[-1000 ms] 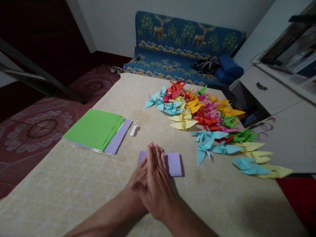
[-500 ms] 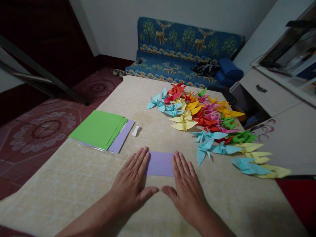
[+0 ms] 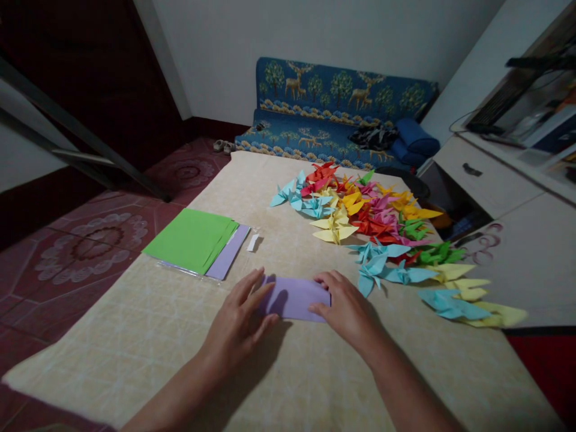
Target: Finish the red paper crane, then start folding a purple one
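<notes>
A purple sheet of origami paper [image 3: 294, 298], seemingly folded into a rectangle, lies on the table in front of me. At its left end is my left hand [image 3: 240, 318], fingers apart and slightly bent, casting a shadow on the paper. My right hand [image 3: 348, 306] holds the right end, thumb on the near side and fingers curled at the far corner. Several folded paper cranes [image 3: 378, 216] in red, yellow, orange, pink, green and blue crowd the table's right side. A stack of green paper [image 3: 191, 237] lies to the left, over purple sheets [image 3: 227, 258] in a clear wrapper.
A small white paper strip [image 3: 252, 242] lies beside the stack. The table [image 3: 112, 348] has a pale patterned cloth. Behind it stands a blue sofa [image 3: 310, 126]; a white cabinet [image 3: 504, 180] is at the right and a metal frame [image 3: 85, 129] at the left.
Both hands lay flat on the paper's ends before. The left has lifted its fingers and loosened; the right has curled round the right end. The view has tilted up slightly.
</notes>
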{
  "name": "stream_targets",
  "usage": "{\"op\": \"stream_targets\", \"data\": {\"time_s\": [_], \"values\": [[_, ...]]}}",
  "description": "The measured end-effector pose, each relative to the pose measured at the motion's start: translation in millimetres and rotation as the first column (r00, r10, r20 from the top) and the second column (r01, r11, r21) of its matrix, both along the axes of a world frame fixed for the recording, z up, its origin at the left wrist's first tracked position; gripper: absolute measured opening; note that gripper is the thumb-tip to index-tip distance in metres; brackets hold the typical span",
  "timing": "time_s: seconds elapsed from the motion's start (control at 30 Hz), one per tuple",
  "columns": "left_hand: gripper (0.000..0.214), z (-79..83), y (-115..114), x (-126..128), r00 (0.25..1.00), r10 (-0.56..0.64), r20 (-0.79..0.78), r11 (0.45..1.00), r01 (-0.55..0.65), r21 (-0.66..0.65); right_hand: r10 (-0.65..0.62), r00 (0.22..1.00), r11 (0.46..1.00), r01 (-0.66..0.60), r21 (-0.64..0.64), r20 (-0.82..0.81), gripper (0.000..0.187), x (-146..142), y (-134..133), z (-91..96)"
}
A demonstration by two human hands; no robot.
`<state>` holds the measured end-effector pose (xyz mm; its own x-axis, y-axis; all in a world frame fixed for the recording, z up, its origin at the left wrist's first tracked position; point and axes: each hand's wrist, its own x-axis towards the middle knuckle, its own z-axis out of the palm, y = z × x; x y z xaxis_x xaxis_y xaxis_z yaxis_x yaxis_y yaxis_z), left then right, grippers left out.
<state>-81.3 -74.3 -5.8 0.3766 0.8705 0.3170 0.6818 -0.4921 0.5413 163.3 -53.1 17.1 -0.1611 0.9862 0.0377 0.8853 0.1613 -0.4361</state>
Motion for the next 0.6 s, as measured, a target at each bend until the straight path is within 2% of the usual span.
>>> {"op": "stream_targets", "data": {"time_s": [0.13, 0.2, 0.3, 0.37, 0.43, 0.47, 0.53, 0.6], "values": [[0.046, -6.5, -8, 7, 0.997, -0.076, 0.024, 0.995, 0.074, 0.073, -0.028, 0.998, 0.997, 0.032, -0.072, 0.056, 0.019, -2, 2, 6.6], [0.051, -8.5, -13, 10, 0.995, -0.085, 0.048, 0.995, 0.082, 0.062, -0.089, 0.996, 0.990, 0.091, -0.104, 0.023, 0.011, -1, -1, 5.2], [0.057, -5.6, -19, 13, 0.989, -0.019, 0.149, 0.999, 0.023, -0.026, -0.261, 0.943, 0.959, 0.230, -0.163, -0.206, 0.013, 0, -7, -3.7], [0.052, -0.9, -21, 16, 0.955, 0.104, 0.277, 0.991, -0.077, -0.106, -0.338, 0.832, 0.938, 0.261, -0.228, -0.440, 0.015, -1, -14, -11.1], [0.046, 4.3, -20, 20, 0.871, 0.212, 0.442, 0.961, -0.105, -0.254, -0.413, 0.687, 0.906, 0.244, -0.347, -0.598, 0.025, -4, -22, -15.6], [0.045, 6.8, -18, 22, 0.812, 0.263, 0.521, 0.932, -0.073, -0.356, -0.455, 0.625, 0.885, 0.239, -0.399, -0.635, 0.030, -6, -27, -16.0], [0.047, 11.4, -14, 29, 0.678, 0.366, 0.637, 0.838, 0.057, -0.543, -0.506, 0.527, 0.860, 0.247, -0.447, -0.682, 0.039, -15, -36, -13.5], [0.051, 15.5, -9, 37, 0.562, 0.415, 0.715, 0.752, 0.230, -0.617, -0.515, 0.462, 0.856, 0.229, -0.464, -0.722, 0.043, -25, -45, -8.4]]}}
